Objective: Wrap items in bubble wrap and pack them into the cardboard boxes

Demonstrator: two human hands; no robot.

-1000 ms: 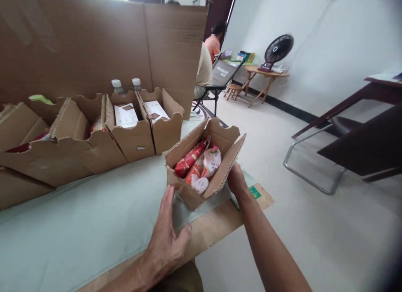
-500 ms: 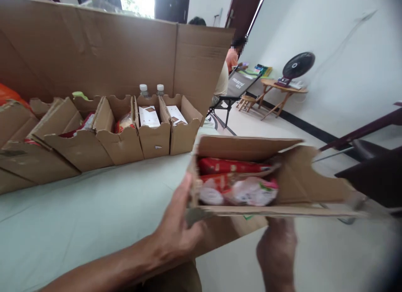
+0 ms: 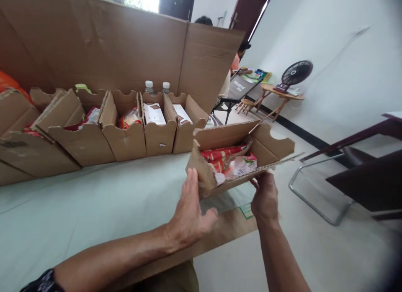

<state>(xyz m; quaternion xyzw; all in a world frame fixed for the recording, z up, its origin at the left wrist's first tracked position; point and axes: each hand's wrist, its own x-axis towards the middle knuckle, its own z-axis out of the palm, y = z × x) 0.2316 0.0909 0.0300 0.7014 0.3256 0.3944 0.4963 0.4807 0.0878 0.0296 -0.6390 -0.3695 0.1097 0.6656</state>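
Observation:
A cardboard box (image 3: 232,184) with cut-out top edges is held in the air, tilted, at the right end of the pale green surface. Inside it lie red packets (image 3: 224,153) and a white and pink plastic packet (image 3: 241,165). My right hand (image 3: 265,195) grips the box from below its near wall, some fingers hidden under it. My left hand (image 3: 191,216) is at the box's left end, fingers stretched along the cardboard and thumb spread away from it.
A row of similar cardboard boxes (image 3: 125,141) holding packets stands on the green cloth (image 3: 119,191) before a tall cardboard panel (image 3: 132,49). Two bottles (image 3: 149,87) stand behind the row. Beyond are a folding chair (image 3: 240,88), a fan (image 3: 295,73) and people; a dark chair (image 3: 364,183) is at right.
The box has moved away from me, a little left, and its right end has swung upward and away. Both hands moved with it; my left thumb is now apart from the box.

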